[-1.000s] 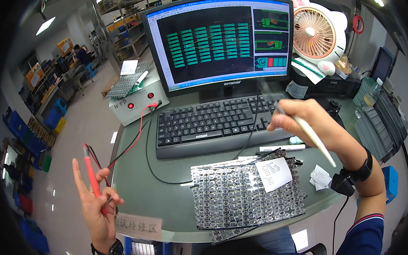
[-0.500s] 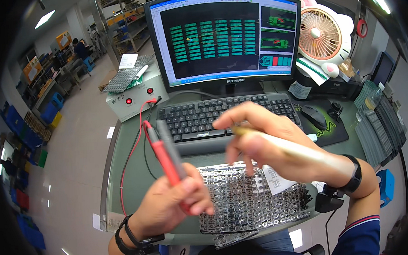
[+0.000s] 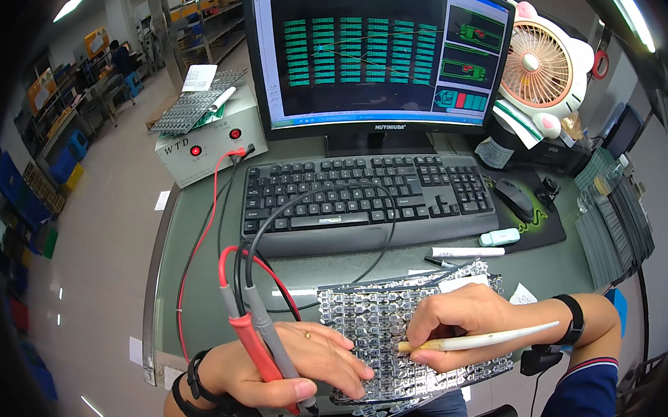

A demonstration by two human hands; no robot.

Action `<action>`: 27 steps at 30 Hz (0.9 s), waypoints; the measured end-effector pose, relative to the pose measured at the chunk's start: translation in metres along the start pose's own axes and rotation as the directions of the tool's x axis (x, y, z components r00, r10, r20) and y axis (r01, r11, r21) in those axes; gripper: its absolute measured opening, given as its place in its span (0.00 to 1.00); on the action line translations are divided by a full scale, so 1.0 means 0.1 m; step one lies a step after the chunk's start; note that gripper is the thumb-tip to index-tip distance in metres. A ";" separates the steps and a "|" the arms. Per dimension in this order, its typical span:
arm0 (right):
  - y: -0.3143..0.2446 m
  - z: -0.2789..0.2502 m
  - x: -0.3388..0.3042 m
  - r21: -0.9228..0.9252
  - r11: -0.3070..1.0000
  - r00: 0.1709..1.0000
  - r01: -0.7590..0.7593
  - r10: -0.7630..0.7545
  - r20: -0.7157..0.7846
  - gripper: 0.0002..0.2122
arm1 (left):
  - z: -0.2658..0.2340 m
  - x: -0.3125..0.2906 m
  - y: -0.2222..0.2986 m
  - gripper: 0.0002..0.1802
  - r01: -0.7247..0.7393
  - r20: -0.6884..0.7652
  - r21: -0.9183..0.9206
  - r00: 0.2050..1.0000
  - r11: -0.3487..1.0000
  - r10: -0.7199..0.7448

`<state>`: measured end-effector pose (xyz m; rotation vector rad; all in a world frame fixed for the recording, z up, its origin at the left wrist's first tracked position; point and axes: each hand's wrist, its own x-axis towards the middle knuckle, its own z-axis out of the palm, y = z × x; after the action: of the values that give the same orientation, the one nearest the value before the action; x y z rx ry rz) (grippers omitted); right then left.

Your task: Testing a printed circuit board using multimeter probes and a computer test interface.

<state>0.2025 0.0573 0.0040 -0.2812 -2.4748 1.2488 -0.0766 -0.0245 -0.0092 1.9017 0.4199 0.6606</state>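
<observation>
A patterned silver-and-black sheet (image 3: 377, 312) lies at the near edge of the bench (image 3: 545, 265), below the keyboard (image 3: 364, 199), with one corner of a lower layer poking out toward the person; a white paper slip (image 3: 462, 282) sits on its upper right part, partly covered by the right hand (image 3: 460, 315). The left hand (image 3: 315, 353) spreads over the sheet's left side, its fingertips appearing to rest on it; its grip is closed at the thumb, keeping a red probe (image 3: 252, 345) and a gray probe (image 3: 269, 333) side by side, both slanting down toward the lower left corner of the sheet. The right hand's grip is pinched tight, thumb against fingers, around a white stick (image 3: 499, 339) whose yellowish end points left over the sheet; whether that end touches it, I cannot tell. Just above the sheet are a white marker (image 3: 468, 251) and a small pale blue object (image 3: 499, 237); a mouse (image 3: 515, 199) rests on a dark mat (image 3: 550, 231) to the right. Behind the keyboard stands a lit monitor (image 3: 364, 63), with a white box (image 3: 213, 143) to its left and a fan (image 3: 534, 62) to its right.
</observation>
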 end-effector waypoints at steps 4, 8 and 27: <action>0.01 0.02 0.01 -0.034 0.999 1.000 0.020 -0.020 -0.018 0.07 | 0.00 0.00 0.01 0.28 0.014 -0.002 -0.003 1.000 1.000 -0.014; 0.03 0.04 0.01 -0.029 0.999 0.999 0.033 -0.034 -0.032 0.07 | 0.01 0.00 0.00 0.28 0.006 -0.010 0.001 1.000 1.000 -0.006; 0.03 0.02 0.04 -0.062 0.995 0.997 0.074 -0.075 -0.013 0.07 | 0.00 0.01 -0.02 0.28 -0.003 -0.005 0.000 1.000 1.000 0.003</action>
<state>0.1983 0.0582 0.0013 -0.2105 -2.4900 1.1385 -0.0760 -0.0235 -0.0110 1.9017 0.4208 0.6676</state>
